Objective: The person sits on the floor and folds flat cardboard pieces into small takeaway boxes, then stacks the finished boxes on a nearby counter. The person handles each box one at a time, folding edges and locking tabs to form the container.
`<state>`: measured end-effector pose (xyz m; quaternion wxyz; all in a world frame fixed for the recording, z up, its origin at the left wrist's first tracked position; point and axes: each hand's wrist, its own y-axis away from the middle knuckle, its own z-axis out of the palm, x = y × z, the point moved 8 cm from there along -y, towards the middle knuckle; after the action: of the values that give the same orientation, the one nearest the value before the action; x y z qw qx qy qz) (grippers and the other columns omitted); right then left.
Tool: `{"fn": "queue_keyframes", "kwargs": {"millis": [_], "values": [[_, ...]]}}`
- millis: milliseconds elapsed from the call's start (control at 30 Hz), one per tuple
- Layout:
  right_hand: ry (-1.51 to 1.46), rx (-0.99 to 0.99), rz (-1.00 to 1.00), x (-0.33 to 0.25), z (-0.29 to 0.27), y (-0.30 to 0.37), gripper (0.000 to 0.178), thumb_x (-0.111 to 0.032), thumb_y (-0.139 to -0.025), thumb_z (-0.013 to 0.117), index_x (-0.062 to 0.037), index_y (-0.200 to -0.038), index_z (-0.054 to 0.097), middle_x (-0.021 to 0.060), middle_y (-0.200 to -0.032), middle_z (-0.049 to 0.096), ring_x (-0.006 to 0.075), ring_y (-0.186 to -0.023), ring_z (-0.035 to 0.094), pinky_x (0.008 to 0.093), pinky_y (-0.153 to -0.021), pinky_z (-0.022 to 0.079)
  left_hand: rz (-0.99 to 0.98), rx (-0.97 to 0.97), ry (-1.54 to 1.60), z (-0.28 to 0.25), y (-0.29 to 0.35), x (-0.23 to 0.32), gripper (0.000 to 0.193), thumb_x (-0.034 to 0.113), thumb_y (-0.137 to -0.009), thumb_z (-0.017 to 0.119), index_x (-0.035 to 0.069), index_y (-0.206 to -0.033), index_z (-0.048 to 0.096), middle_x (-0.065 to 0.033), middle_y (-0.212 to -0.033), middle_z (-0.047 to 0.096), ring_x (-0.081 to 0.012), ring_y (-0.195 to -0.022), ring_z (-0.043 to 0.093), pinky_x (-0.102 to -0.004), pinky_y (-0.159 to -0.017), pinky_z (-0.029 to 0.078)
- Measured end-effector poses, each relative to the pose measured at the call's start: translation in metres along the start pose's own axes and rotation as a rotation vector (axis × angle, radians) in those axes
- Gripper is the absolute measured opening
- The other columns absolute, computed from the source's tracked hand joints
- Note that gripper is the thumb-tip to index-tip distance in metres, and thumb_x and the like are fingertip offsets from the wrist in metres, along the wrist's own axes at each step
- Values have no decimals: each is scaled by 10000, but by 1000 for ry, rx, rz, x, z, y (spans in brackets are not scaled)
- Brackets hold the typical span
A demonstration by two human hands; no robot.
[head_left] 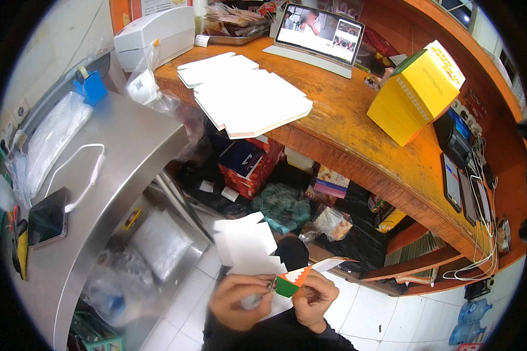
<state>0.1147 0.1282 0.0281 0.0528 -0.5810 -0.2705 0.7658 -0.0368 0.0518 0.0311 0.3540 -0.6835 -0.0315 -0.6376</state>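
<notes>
A partly folded cardboard box point(246, 243) is held low in front of my body. Its inside is white, and a green and orange printed corner shows between my hands. My left hand point(240, 301) pinches the near left edge of the card, with thumb and fingers closed. At the opposite side my right hand point(315, 299) grips the printed corner, and a white flap sticks out beyond it. A stack of flat white box blanks point(252, 99) lies on the wooden counter ahead. Farther right on that counter stands a yellow box point(413, 93).
A tablet point(320, 32) leans at the back of the wooden counter point(334, 126), beside a white printer point(155, 35). On the steel table point(123, 140) to the left are a phone point(48, 217) with a cable and plastic bags. Phones and cables lie at the right.
</notes>
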Motion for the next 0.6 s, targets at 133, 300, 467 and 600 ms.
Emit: {"fn": "queue_keyframes", "kwargs": {"millis": [133,300,467,600], "values": [[-100,-41,-4,-5,-6,-3,278,160,-727,599,159,-1004,627,205,-948,673,199,-833,686,276,-746,558,38,-34,-28,6,0,5,148,-59,-692,753,-45,-823,687,-148,-908,617,-335,-863,707,-404,-804,601],[-81,-87,72,-4,-8,-6,321,171,-723,589,147,-1042,606,216,-948,683,208,-867,698,288,-791,564,92,-56,-57,11,2,10,179,-72,-674,758,-40,-834,684,-138,-927,608,-340,-861,708,-408,-802,607],[-145,-51,174,-1,-10,-3,299,157,-743,617,146,-1040,579,217,-951,688,226,-892,702,313,-804,573,120,-34,-108,11,4,13,187,-85,-666,755,-32,-831,684,-139,-929,610,-341,-870,708,-410,-801,603],[-71,-19,237,9,-12,-1,249,157,-760,629,125,-1004,590,212,-983,682,232,-875,705,310,-797,580,98,-42,-93,13,4,13,181,-85,-668,753,-27,-827,687,-136,-925,615,-341,-877,708,-408,-806,597]]}}
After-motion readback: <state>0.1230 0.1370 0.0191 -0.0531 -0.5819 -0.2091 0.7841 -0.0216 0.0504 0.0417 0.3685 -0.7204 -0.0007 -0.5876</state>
